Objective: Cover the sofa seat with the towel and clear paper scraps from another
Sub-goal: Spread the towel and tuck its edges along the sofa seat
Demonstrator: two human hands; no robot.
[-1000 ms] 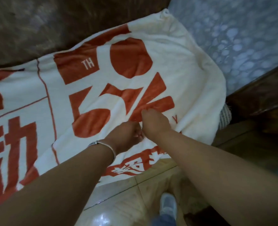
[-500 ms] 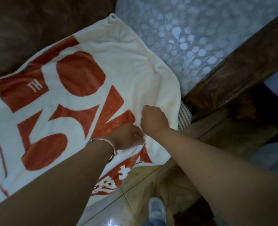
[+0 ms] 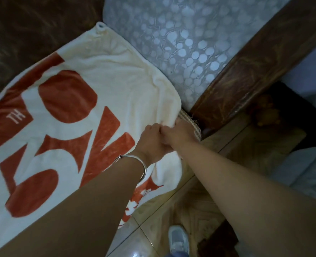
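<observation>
Shifted rightward, left hand (image 3: 150,139) and right hand (image 3: 180,131) both pinch the "TH"-printed towel (image 3: 116,86) edge.

Glossy tiled floor (image 3: 146,236), dark wooden armrest (image 3: 255,62), dim light.

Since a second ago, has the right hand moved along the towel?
Yes. The right hand went rightward, from the red print to the towel edge by the mat.
</observation>
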